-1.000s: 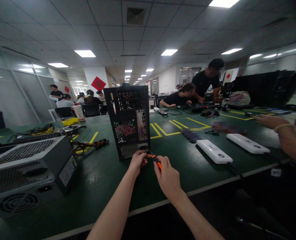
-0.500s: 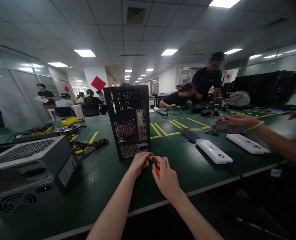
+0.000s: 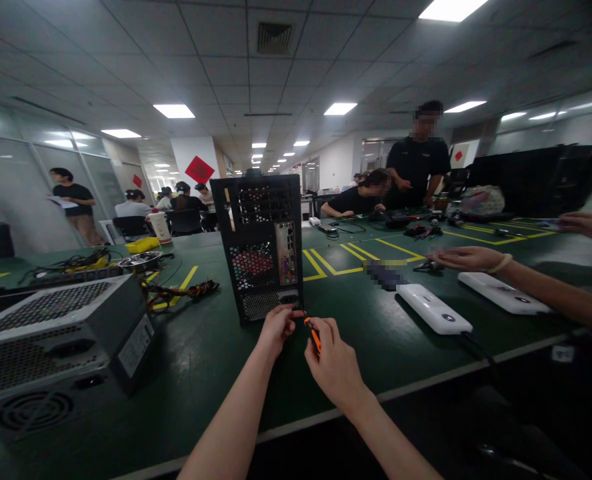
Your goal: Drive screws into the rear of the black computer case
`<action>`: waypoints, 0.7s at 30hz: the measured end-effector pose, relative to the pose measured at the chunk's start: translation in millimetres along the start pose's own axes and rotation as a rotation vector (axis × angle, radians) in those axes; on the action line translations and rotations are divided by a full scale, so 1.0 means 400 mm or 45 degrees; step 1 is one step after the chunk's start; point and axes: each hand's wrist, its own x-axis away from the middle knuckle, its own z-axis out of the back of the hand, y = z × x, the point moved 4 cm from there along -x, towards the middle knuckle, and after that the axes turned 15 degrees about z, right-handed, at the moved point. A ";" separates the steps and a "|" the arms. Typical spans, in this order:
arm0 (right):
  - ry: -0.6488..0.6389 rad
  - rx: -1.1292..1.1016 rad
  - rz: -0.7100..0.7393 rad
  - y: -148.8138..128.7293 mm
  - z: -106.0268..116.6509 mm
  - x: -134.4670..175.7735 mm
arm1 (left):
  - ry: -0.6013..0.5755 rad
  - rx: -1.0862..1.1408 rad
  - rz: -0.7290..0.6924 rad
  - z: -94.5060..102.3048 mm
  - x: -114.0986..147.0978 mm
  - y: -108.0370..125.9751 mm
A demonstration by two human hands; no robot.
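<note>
A black computer case [image 3: 263,247] stands upright on the green table, its rear panel with ports and perforated grilles facing me. My left hand [image 3: 277,330] is close in front of its lower right corner, index finger stretched out to the right and the other fingers curled. No object shows in it. My right hand [image 3: 333,363] grips an orange and black screwdriver [image 3: 316,340] by its handle. The screwdriver's upper end points toward my left fingertip; whether they touch I cannot tell.
Grey power supply units [image 3: 61,347] sit at the left, with a cable bundle [image 3: 191,291] behind. Two white devices [image 3: 433,309] with cables lie on the right. A co-worker's hand [image 3: 471,258] reaches in from the right. The table's front edge [image 3: 401,389] runs below my wrists.
The screwdriver tip has drawn away from the case's corner, and my left index finger has straightened to the right. At the right, the co-worker's hands have shifted.
</note>
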 end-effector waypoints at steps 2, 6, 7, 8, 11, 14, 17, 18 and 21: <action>0.040 0.029 -0.002 0.004 0.002 0.003 | 0.009 0.002 0.004 0.001 -0.002 -0.001; 0.090 0.102 -0.066 0.019 0.009 0.010 | -0.003 0.003 -0.003 0.001 -0.006 -0.003; 0.091 0.114 -0.085 0.022 0.011 0.010 | -0.009 0.004 -0.004 0.001 -0.006 -0.003; 0.088 0.124 -0.099 0.023 0.012 0.010 | -0.012 0.005 -0.002 0.001 -0.006 -0.003; 0.063 0.126 -0.110 0.020 0.012 0.004 | 0.004 0.006 0.008 0.001 -0.002 -0.002; 0.029 0.085 -0.080 0.009 0.008 -0.002 | 0.019 0.010 0.014 0.000 0.003 0.000; -0.009 0.020 0.007 -0.003 0.001 -0.006 | -0.006 0.015 0.005 -0.003 0.005 0.002; -0.017 0.005 0.037 -0.005 0.000 -0.006 | -0.015 0.014 0.002 -0.003 0.006 0.002; -0.020 0.013 0.073 -0.006 -0.003 -0.004 | -0.031 0.004 -0.008 -0.005 0.008 0.002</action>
